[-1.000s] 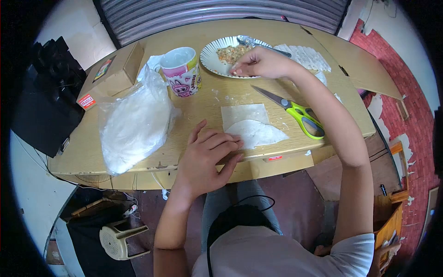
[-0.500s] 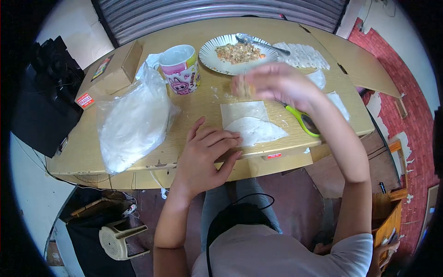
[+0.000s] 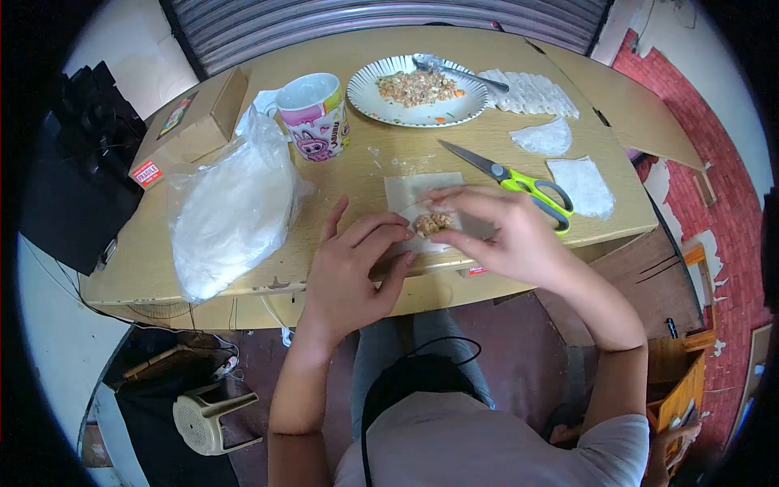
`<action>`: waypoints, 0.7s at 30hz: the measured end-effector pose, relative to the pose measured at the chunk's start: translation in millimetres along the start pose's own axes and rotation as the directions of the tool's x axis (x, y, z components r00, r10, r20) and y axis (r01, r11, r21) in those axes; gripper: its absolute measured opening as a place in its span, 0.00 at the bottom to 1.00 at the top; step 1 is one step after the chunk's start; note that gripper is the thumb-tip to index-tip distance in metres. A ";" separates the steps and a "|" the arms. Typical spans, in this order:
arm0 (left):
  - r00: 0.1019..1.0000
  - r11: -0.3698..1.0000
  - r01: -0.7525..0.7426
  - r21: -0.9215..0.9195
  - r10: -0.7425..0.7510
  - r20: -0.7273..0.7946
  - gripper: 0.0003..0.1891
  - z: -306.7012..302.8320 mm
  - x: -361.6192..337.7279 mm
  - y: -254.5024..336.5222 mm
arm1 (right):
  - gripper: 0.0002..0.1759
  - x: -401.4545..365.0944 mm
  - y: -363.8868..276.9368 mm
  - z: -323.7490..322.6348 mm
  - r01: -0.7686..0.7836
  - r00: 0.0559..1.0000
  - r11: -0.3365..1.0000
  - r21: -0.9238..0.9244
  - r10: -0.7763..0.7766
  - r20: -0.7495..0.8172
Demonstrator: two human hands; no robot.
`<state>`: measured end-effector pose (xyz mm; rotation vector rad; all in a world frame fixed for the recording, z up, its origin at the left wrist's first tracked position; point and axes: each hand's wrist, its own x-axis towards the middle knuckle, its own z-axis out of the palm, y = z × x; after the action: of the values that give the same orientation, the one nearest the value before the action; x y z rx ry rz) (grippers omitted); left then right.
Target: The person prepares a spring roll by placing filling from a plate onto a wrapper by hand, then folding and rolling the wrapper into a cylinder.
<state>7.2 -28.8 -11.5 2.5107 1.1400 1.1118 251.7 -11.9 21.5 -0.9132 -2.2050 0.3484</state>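
Observation:
A small clump of minced filling rests on a thin white wrapper at the table's front edge. A flat square wrapper lies beneath, its far part showing. My right hand bends over the clump, thumb on the near side and fingers on the far side, gripping it. From the left, my left hand touches the wrapper's edge with its fingertips; its fingers are apart and its thumb is separate. Green-handled scissors lie just beyond my right hand, blades pointing away to the left.
A paper plate holds minced filling and a spoon. Several white wrapped pieces lie beside it. A round wrapper and a square stack sit at right. At left are a mug, a plastic bag and a cardboard box.
My right hand has come down and toward me from near the plate, bringing the filling onto the wrapper. The scissors show fully now. My left hand stays almost in place.

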 end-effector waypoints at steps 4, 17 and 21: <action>0.998 0.998 0.057 -0.029 -0.057 -0.020 0.15 -0.2 2.2 0.9 | 0.20 4.4 -4.5 -16.0 -0.194 0.971 0.981 0.026 0.188 0.149; 0.995 0.989 0.096 -0.115 -0.096 0.006 0.16 -2.4 6.7 -1.9 | 0.16 -2.1 14.1 2.6 -0.041 0.996 0.999 0.025 0.038 0.085; 0.973 0.925 0.229 -0.302 -0.229 0.035 0.15 -6.4 10.9 3.7 | 0.13 -2.2 9.0 -5.2 0.042 0.999 0.999 -0.001 -0.042 -0.009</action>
<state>9.6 -24.6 0.6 2.0849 1.1291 1.1261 261.0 -7.2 19.7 -0.8664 -2.2133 0.3230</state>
